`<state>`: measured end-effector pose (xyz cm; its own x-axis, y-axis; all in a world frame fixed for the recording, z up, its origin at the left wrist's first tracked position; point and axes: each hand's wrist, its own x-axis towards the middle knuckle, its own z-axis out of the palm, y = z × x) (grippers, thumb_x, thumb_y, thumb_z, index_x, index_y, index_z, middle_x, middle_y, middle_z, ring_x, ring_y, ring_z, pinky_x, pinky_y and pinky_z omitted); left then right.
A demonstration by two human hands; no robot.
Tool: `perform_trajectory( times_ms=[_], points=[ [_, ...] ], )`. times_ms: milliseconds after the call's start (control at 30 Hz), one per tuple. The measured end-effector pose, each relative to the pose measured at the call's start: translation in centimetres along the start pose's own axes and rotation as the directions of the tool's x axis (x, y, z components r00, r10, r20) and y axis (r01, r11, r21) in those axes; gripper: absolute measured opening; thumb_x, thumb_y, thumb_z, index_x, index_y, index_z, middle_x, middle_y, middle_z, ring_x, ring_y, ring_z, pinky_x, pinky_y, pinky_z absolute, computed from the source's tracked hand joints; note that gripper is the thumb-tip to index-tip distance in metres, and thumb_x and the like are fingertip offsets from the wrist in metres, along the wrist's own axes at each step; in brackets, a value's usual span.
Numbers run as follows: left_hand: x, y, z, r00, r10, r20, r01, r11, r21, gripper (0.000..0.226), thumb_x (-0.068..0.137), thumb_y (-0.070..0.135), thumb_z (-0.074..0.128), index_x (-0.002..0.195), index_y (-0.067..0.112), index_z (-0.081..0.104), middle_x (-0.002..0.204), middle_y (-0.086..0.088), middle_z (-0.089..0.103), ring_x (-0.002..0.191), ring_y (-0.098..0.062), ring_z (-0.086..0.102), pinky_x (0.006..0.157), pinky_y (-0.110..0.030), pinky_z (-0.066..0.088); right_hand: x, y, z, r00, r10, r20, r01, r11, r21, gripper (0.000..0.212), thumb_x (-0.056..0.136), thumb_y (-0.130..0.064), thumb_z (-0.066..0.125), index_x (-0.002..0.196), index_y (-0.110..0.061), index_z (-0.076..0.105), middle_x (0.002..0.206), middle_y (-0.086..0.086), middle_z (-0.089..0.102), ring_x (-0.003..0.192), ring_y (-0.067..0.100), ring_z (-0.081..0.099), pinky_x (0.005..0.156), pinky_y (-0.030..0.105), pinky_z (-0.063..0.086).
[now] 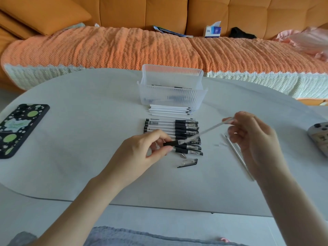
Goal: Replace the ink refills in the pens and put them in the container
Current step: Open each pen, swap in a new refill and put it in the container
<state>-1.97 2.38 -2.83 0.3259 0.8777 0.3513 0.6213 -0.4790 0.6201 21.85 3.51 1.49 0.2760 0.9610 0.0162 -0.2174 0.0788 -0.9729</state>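
Observation:
My left hand [145, 150] pinches the black grip end of an open pen barrel [174, 143] above a row of several capped black pens [170, 129]. My right hand [252, 137] pinches the far end of a white refill [211, 129] that runs slanted into the barrel's mouth. A loose metal pen tip [183, 155] and a clear pen cap [188, 163] lie just in front of the row. Several white refills [168, 110] lie before the clear ribbed plastic container [171, 94], which holds a few pens. Another refill [237, 155] lies on the table under my right hand.
A phone in a black and green case [19, 128] lies at the table's left. A grey device [319, 137] sits at the right edge. Behind the white table [88, 112] stands an orange sofa with a tissue box [213, 31].

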Motion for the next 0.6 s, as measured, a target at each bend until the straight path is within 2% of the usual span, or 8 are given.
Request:
perform_trajectory(
  times_ms=[100, 167, 267, 333, 400, 467, 600],
  points=[
    [0.0, 0.1, 0.2, 1.000, 0.009, 0.002, -0.009, 0.999, 0.038, 0.015, 0.084, 0.038, 0.066, 0.094, 0.028, 0.062, 0.075, 0.018, 0.061, 0.062, 0.009, 0.049, 0.059, -0.002, 0.033, 0.9, -0.5, -1.6, 0.997, -0.044, -0.060, 0.038, 0.994, -0.101, 0.013, 0.090, -0.010, 0.056, 0.079, -0.007, 0.063, 0.062, -0.001, 0.063, 0.053, 0.013, 0.043, 0.046, 0.018, 0.035],
    [0.0, 0.1, 0.3, 1.000, 0.015, 0.003, -0.015, 0.999, 0.045, 0.015, 0.084, 0.038, 0.065, 0.094, 0.027, 0.062, 0.075, 0.019, 0.060, 0.062, 0.010, 0.048, 0.059, -0.002, 0.033, 1.4, -0.7, -2.7, 0.992, -0.097, -0.075, 0.072, 0.953, -0.294, 0.009, 0.087, -0.012, 0.061, 0.081, -0.008, 0.067, 0.058, -0.002, 0.063, 0.049, 0.011, 0.043, 0.044, 0.017, 0.035],
    [0.0, 0.2, 0.4, 1.000, 0.026, 0.007, -0.026, 0.998, 0.050, 0.020, 0.083, 0.046, 0.060, 0.094, 0.028, 0.061, 0.076, 0.019, 0.061, 0.062, 0.012, 0.048, 0.059, -0.001, 0.034, 2.0, -0.4, -4.1, 0.988, -0.153, -0.034, 0.099, 0.778, -0.621, 0.005, 0.082, -0.017, 0.066, 0.079, -0.017, 0.069, 0.057, -0.005, 0.066, 0.046, 0.001, 0.048, 0.051, 0.015, 0.041],
    [0.0, 0.3, 0.4, 1.000, 0.030, 0.010, -0.030, 0.999, 0.046, 0.025, 0.083, 0.050, 0.053, 0.094, 0.029, 0.061, 0.076, 0.020, 0.060, 0.063, 0.013, 0.048, 0.060, -0.001, 0.033, 2.2, -0.1, -4.5, 0.987, -0.160, -0.001, 0.106, 0.655, -0.749, 0.006, 0.081, -0.018, 0.066, 0.077, -0.019, 0.069, 0.061, -0.004, 0.067, 0.051, 0.001, 0.054, 0.054, 0.012, 0.043],
    [0.1, 0.3, 0.5, 0.999, 0.031, 0.009, -0.031, 0.999, 0.045, 0.025, 0.083, 0.051, 0.051, 0.093, 0.030, 0.061, 0.076, 0.020, 0.060, 0.063, 0.013, 0.049, 0.060, -0.001, 0.033, 2.2, 0.3, -4.7, 0.984, -0.176, 0.007, 0.105, 0.552, -0.827, 0.005, 0.082, -0.016, 0.065, 0.078, -0.017, 0.069, 0.067, 0.002, 0.068, 0.061, 0.013, 0.059, 0.054, 0.013, 0.040],
    [0.1, 0.3, 0.6, 0.999, 0.035, 0.009, -0.035, 0.998, 0.051, 0.023, 0.083, 0.050, 0.054, 0.093, 0.030, 0.060, 0.076, 0.021, 0.059, 0.064, 0.013, 0.049, 0.061, 0.000, 0.033, 2.3, 0.7, -4.6, 0.985, -0.174, 0.013, 0.095, 0.475, -0.875, 0.005, 0.082, -0.017, 0.064, 0.079, -0.016, 0.068, 0.069, 0.001, 0.066, 0.065, 0.022, 0.059, 0.055, 0.022, 0.040],
    [0.1, 0.3, 0.7, 0.999, 0.033, 0.009, -0.034, 0.997, 0.065, 0.016, 0.082, 0.040, 0.062, 0.093, 0.028, 0.063, 0.075, 0.023, 0.055, 0.063, 0.014, 0.048, 0.060, 0.000, 0.033, 2.5, 1.8, -4.6, 0.991, -0.135, -0.002, 0.049, 0.374, -0.926, 0.006, 0.081, -0.018, 0.062, 0.079, -0.016, 0.067, 0.072, -0.003, 0.063, 0.064, 0.018, 0.056, 0.054, 0.027, 0.039]
  ],
)
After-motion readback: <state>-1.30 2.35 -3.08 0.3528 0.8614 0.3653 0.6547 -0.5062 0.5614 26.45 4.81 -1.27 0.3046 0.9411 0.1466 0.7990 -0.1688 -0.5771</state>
